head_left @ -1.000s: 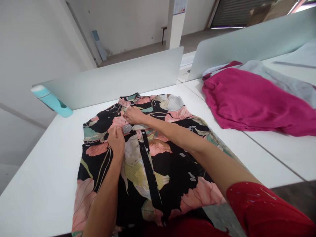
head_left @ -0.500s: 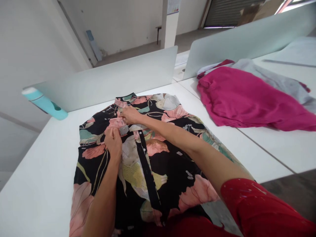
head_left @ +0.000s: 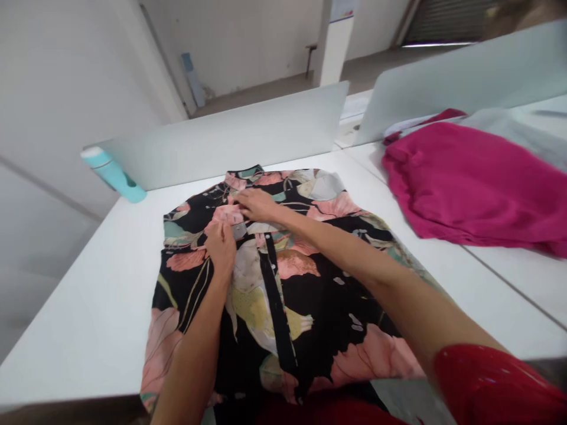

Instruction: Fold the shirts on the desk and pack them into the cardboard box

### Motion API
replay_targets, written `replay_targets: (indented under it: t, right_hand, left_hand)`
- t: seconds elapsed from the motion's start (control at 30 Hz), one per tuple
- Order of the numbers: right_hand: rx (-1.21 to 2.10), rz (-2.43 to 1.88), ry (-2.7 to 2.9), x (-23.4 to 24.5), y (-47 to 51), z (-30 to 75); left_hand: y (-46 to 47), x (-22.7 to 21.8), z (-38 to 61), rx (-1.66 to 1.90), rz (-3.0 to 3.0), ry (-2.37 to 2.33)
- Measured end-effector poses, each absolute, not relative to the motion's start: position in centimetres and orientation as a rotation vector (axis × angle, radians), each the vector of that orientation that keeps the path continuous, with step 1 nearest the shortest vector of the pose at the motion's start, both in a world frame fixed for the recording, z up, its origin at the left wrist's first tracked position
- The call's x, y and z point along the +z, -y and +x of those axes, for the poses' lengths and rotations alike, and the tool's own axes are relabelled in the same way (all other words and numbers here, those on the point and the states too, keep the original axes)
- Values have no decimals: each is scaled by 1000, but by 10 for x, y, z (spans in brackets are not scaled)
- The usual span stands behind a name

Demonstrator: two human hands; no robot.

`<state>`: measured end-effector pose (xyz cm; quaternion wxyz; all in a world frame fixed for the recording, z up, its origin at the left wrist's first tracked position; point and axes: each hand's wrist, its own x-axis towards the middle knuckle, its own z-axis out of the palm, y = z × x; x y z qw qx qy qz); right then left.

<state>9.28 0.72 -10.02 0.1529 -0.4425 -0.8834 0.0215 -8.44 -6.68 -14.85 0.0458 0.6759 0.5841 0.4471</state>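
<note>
Across a white table [head_left: 84, 295], a black shirt [head_left: 328, 307] with a large floral print lies spread front up, collar away from the viewer. On its left half, the wearer's left hand [head_left: 221, 245] is nearly closed, thumb and fingers pinching the fabric beside a small grey patch; a hard or uneven tug there could skew the front or crease it. Just to the right and nearer the collar, the right hand [head_left: 257, 203] bends its fingers down onto the cloth; whether they grip it cannot be told. If that forearm drags, it could ruffle the shirt's right half, which it crosses and partly hides. The hem reaches the near table edge, so leaning in could catch it.

Around this, from the left: a turquoise bottle [head_left: 116, 176] at the far corner, then a frosted panel [head_left: 230, 136] behind the collar, limiting room beyond. At right, a heap of magenta cloth [head_left: 473, 189] lies apart from the shirt, with grey fabric [head_left: 522, 133] behind.
</note>
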Motion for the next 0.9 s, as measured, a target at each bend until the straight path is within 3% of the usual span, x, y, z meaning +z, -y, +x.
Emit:
replay_targets:
  t: [0.4, 0.67, 0.9]
  right_hand:
    - [29, -1202, 2604, -160, 15, 120]
    - [-28, -1148, 2485, -145, 33, 145]
    - [-97, -1253, 2141, -150, 87, 252]
  left_hand:
    - [89, -143, -64, 684, 2239, -2089]
    - [92, -143, -63, 686, 2232, -2109]
    - [90, -143, -63, 721, 2208, -2105]
